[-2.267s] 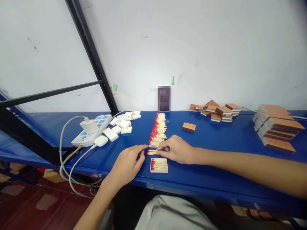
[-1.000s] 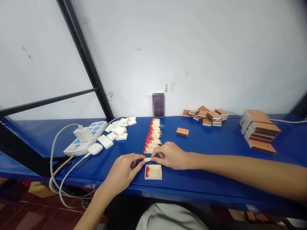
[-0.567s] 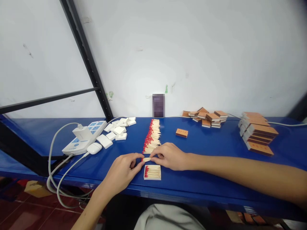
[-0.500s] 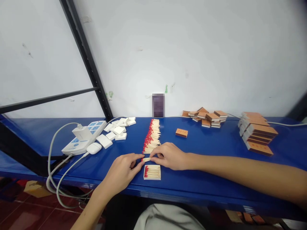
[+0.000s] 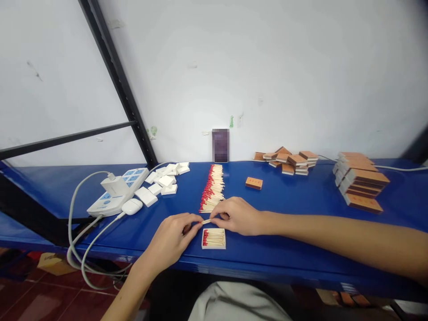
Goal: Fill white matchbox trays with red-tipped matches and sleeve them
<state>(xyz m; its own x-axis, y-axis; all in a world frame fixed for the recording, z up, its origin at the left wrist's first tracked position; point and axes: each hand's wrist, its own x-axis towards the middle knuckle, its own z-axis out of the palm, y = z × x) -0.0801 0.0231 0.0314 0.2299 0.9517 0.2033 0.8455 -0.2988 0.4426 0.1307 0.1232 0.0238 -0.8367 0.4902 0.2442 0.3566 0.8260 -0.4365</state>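
Between my two hands lie a few matches (image 5: 206,221), held level just above the matchbox tray. My left hand (image 5: 175,234) pinches them at the red-head end with thumb and forefinger. At the plain stick end, the thumb and forefinger of my right hand (image 5: 236,217) are closed on them. Right below, the white matchbox tray (image 5: 214,248) holds a layer of matches, red heads to the left. A long row of loose matches (image 5: 214,189) runs back from my hands towards the wall, heads also to the left.
One orange matchbox sleeve (image 5: 253,183) lies right of the row. Behind it is a pile of matchbox sleeves (image 5: 290,160), and stacked matchboxes (image 5: 363,180) stand far right. White trays (image 5: 165,180), a power strip (image 5: 110,203) with cables, and a white charging case (image 5: 131,206) are at left.
My left fingers have closed onto the red-head end of the matches, which were in the open gap between my hands before. The view has shifted slightly.
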